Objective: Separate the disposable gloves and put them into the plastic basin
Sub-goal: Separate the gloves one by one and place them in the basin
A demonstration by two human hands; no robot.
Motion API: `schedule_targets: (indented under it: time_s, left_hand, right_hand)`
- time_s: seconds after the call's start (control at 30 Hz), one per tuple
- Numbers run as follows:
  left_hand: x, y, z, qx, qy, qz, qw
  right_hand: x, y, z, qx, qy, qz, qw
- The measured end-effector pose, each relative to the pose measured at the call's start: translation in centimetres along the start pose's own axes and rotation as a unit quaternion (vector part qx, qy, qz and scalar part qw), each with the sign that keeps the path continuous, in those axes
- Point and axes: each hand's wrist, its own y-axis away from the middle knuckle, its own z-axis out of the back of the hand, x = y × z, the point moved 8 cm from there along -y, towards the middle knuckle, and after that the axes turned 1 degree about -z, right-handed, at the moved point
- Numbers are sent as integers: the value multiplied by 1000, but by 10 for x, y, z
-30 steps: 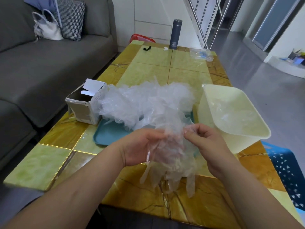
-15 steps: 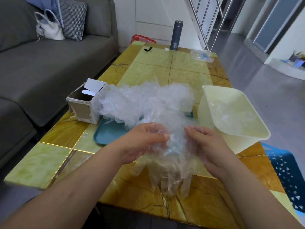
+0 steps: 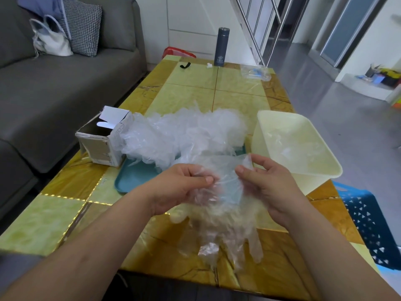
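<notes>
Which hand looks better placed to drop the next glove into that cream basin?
Right, probably. Both hands hold the bunch of gloves, but the right hand is beside the plastic basin, and the left hand is farther from it.

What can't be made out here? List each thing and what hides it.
All in the head view:
bunch of gloves pinched by the left hand and right hand: clear layers overlap, so no count.
teal tray: mostly under the glove pile.
plastic basin: clear film inside barely shows against its pale wall.
cardboard box: inside too dark.
flask: label too small.
blue basket: cut off by the right edge.
</notes>
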Motion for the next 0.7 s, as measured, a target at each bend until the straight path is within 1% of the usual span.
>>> schedule_targets:
  time_s: [0.03, 0.1, 0.17, 0.23, 0.33, 0.4, 0.5, 0.57, 0.7]
  left_hand:
    - [-1, 0, 2, -3, 0, 0, 1000]
    - [-3, 2, 6, -8, -3, -6, 1000]
    - [-9, 6, 8, -13, 2, -17, 1000]
    - [-14, 8, 12, -29, 7, -26, 999]
    - [-15, 10, 15, -43, 13, -19, 999]
    - [-12, 11, 12, -37, 26, -20, 999]
    - [-13, 12, 2, -29, 80, -26, 996]
    - [-18, 14, -7, -26, 89, -28, 995]
    - [-25, 16, -28, -31, 91, -6, 995]
  right_hand:
    - [-1, 1, 0, 12, 10, -16, 1000]
    - [-2, 5, -4, 62, 61, -50, 995]
    - [-6, 10, -5, 102, 87, -80, 988]
    - [-5, 11, -4, 112, 74, -84, 987]
    - [0, 15, 1, 101, 44, -77, 991]
    - [-2, 17, -1, 124, 63, -74, 988]
    - [-8, 23, -2, 147, 93, -81, 981]
    - [-4, 26, -4, 138, 81, -64, 985]
    - [24, 19, 1, 63, 48, -21, 997]
